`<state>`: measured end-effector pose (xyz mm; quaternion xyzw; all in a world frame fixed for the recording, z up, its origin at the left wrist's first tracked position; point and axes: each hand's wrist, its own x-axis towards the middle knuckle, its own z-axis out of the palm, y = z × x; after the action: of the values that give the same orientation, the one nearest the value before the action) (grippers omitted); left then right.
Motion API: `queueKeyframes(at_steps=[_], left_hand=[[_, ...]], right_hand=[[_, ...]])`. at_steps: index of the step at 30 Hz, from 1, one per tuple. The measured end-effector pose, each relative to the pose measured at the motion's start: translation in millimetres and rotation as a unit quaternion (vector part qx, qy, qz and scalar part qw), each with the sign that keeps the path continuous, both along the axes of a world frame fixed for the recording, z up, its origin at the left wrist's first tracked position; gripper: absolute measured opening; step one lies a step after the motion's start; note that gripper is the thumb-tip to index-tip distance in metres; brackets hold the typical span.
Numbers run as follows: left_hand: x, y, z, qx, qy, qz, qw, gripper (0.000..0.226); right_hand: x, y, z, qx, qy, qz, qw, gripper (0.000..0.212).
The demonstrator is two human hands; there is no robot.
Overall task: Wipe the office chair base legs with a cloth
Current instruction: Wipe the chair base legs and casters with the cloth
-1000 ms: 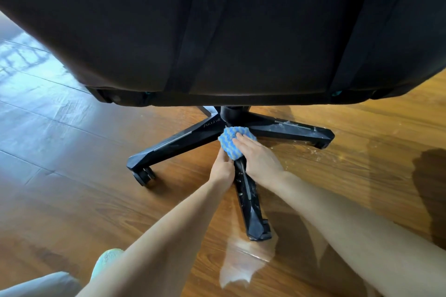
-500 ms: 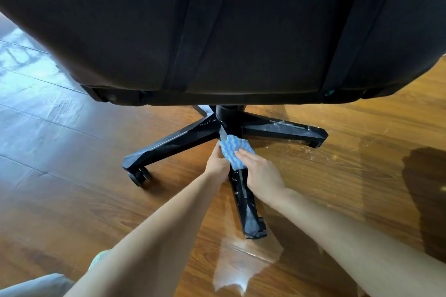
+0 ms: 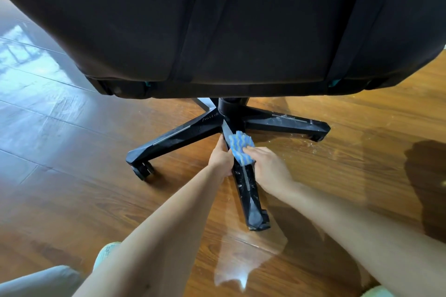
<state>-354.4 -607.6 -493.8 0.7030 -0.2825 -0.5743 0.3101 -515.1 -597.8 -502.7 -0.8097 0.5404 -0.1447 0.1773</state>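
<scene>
My right hand curls over the cloth, pressing it onto the near base leg just below the hub. My left hand grips that leg's side. The cloth looks soft and light, best kept bunched under my fingers; the leg seems stiff, dusty plastic.

Daylight from the upper left throws pale glare across the glossy floor, while the chair back and chair base stay dark with little detail. A soft shadow lies at right, and the wide lens bends the floorboards near the edges.
</scene>
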Motion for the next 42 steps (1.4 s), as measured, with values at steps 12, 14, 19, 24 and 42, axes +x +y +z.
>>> queueKeyframes(at_steps=[12, 14, 19, 24, 42], left_hand=[[3, 0, -15, -0.019, 0.049, 0.028, 0.998, 0.066], [6, -2, -17, -0.016, 0.039, 0.016, 0.999, 0.067], [9, 0, -21, -0.007, 0.016, 0.003, 1.000, 0.069], [8, -1, -18, -0.007, 0.014, -0.013, 1.000, 0.068], [4, 14, -1, 0.016, 0.092, 0.023, 0.995, 0.065]], right_hand=[[27, -34, 9, 0.029, -0.028, -0.084, 0.996, 0.057], [11, -3, -1, 0.009, -0.021, -0.043, 0.999, 0.062], [-18, 24, -9, 0.029, 0.009, 0.053, 0.998, 0.067], [17, -32, 4, 0.027, 0.014, 0.008, 1.000, 0.068], [7, -9, 11, 0.061, 0.031, 0.000, 0.998, 0.068]])
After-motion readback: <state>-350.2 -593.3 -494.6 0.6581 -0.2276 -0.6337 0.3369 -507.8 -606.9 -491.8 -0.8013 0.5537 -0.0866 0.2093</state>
